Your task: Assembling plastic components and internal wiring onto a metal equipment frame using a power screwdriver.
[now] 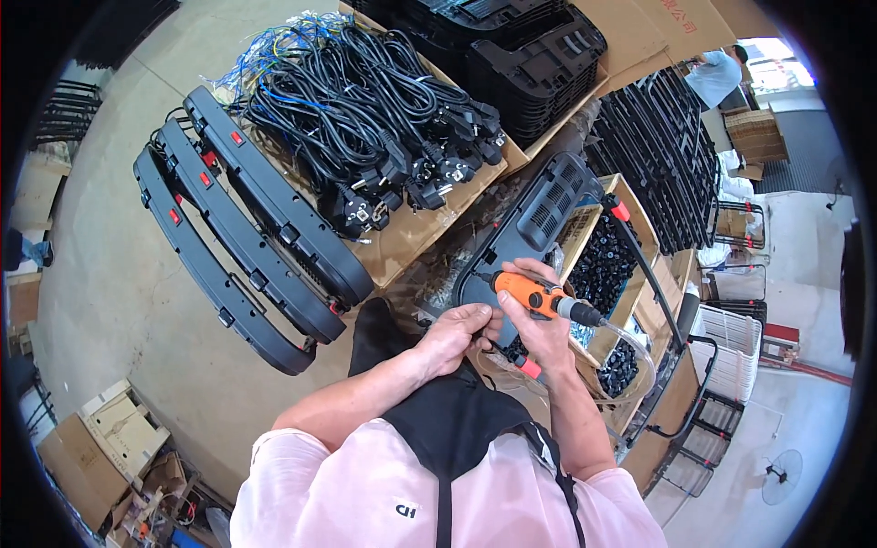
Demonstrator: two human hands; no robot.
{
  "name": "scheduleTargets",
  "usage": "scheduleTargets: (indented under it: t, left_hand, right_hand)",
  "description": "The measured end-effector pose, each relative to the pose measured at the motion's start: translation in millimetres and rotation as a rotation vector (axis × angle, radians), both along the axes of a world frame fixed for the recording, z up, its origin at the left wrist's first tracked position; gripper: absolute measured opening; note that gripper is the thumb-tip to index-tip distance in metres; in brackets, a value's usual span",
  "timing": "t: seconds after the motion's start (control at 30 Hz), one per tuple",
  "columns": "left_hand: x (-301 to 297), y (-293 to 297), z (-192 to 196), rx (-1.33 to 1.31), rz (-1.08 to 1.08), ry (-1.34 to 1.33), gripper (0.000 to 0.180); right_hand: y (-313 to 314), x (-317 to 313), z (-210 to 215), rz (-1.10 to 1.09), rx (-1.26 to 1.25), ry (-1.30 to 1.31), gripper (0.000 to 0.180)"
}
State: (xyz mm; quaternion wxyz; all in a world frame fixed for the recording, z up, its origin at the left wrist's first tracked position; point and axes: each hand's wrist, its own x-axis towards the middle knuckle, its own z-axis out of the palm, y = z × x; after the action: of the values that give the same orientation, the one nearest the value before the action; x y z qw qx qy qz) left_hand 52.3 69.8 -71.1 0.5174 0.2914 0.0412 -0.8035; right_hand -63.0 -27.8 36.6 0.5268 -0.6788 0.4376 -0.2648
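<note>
In my right hand is an orange and black power screwdriver, lying crosswise with its fingers wrapped round the body. A clear hose loops near its dark rear end. My left hand is beside it with thumb and fingers pinched together; whatever is between them is too small to make out. Both hands are at the near end of a black plastic housing with a vented panel. A red-ended black bar shows just below my hands. Hidden behind my fingers is part of the housing's near end.
Black power cords with plugs fill a carton at the far left. Three long black housings with red switches stand on the left. Wooden bins of small black parts sit right, beside stacked black frames. Another person is far right.
</note>
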Motion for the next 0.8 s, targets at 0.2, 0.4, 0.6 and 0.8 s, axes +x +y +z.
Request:
scheduleTargets:
  t: [0.2, 0.4, 0.6, 0.8]
  left_hand:
    - [10.6, 4.3, -5.5, 0.018, 0.018, -0.040, 0.021]
    - [20.0, 7.8, -4.3, 0.070, 0.092, -0.030, 0.023]
    - [25.1, 8.6, -9.2, 0.113, 0.111, 0.002, 0.025]
    - [26.3, -11.4, 2.9, 0.217, 0.174, 0.063, 0.026]
  right_hand:
    - [-5.5, 5.4, -5.1, 0.052, -0.054, 0.055, 0.036]
    - [-7.5, 6.5, -3.2, 0.052, -0.070, 0.057, 0.034]
    - [-6.0, 13.1, 0.5, 0.036, -0.035, 0.080, 0.040]
    - [0.8, -6.2, 29.2, -0.023, -0.006, -0.012, 0.054]
